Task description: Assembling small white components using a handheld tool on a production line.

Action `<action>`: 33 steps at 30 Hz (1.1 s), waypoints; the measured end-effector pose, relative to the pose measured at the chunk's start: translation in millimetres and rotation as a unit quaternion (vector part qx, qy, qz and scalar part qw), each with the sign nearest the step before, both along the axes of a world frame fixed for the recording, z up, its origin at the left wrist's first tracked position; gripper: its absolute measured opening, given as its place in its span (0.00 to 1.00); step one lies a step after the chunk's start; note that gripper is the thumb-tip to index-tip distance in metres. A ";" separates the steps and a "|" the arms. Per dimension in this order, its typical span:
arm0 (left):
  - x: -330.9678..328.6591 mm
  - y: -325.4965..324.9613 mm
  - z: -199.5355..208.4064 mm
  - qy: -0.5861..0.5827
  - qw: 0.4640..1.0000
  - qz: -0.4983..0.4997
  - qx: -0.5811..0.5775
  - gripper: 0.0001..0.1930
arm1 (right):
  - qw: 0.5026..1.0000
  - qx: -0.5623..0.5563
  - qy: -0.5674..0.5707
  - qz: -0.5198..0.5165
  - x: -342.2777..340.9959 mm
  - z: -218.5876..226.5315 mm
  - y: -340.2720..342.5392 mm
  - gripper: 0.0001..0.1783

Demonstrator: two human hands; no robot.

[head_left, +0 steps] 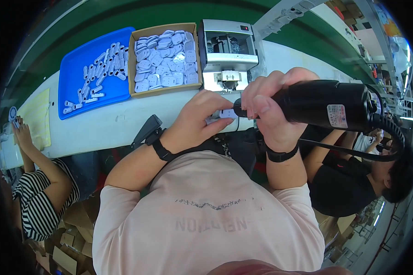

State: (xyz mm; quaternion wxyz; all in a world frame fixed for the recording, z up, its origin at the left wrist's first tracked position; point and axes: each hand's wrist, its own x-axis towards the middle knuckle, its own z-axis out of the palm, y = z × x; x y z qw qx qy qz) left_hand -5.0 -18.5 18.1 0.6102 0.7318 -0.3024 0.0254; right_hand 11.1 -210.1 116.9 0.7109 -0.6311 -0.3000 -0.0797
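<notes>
black and glossy, the power driver [328, 106] lies almost level in the person's right hand [273, 110], its fingers wrapped tight round the narrow front of the barrel, wrist bent, a dark band on the forearm. a coiled black cord [390, 137] loops off the thick rear end. the driver's tip meets a small white plastic part [227, 113] at the near edge of the bench [110, 123].

the left hand [199, 120] comes in from the lower left, palm down, fingers curled over that white part, pinning it against the bench; a black watch [160, 149] sits on the wrist. how much of the part the fingers cover is hard to make out.

behind the hands stands a boxy grey metal machine [228, 54] with a dark opening in its top. just left of it, a shallow cardboard box [164, 58] is heaped with flat white plastic pieces, rounded at the corners. left again, touching the box, a blue plastic tray [78, 91] holds slim white pieces laid loosely in rows.

a second person in a striped top [39, 201] sits at the far left, one hand [20, 133] on the bench. another in black [344, 183] sits at the right.
</notes>
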 end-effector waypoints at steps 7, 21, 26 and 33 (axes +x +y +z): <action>-4.3 -5.7 -4.8 -0.031 0.999 -0.012 -0.016 0.17 | 0.996 0.076 0.042 -0.010 -15.3 -0.2 2.1 0.24; -15.9 9.4 -5.6 -0.032 0.999 0.029 -0.002 0.20 | 0.986 0.057 0.088 -0.132 33.3 -56.9 1.1 0.23; -22.3 8.5 -3.2 -0.014 0.999 0.035 0.001 0.20 | 0.980 0.033 0.142 -0.139 38.6 -70.3 2.9 0.26; -16.6 4.4 0.0 -0.026 0.999 0.027 0.018 0.20 | 0.974 0.026 0.189 -0.126 13.6 -48.8 -6.9 0.28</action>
